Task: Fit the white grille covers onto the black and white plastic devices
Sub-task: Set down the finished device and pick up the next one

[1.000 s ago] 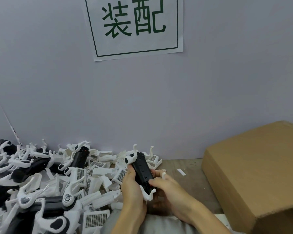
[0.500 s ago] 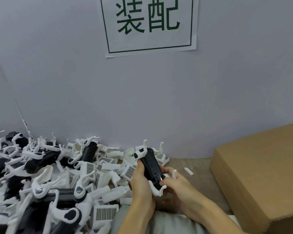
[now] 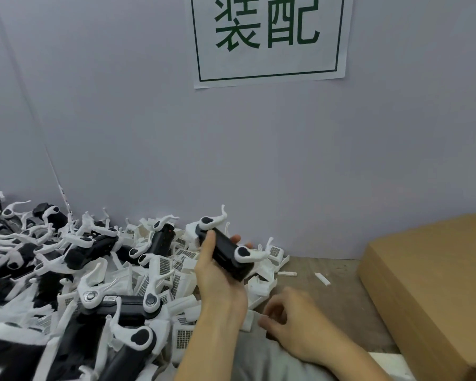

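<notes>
Holding a black and white plastic device clear of the bench, a person's left hand is wrapped around its black body, thumb on the near side and fingertips showing past the far edge, while its white curved arms jut up and to the right. Lower right, the right hand reaches down with fingers curled over a white grille cover at the pile's edge; whether it has actually pinched the part cannot be told. Picking up a cover appears to be the step in hand; the next move likely calls for lifting it and seating it on the device. Loose devices and covers crowd the left, beside a cardboard box.
</notes>
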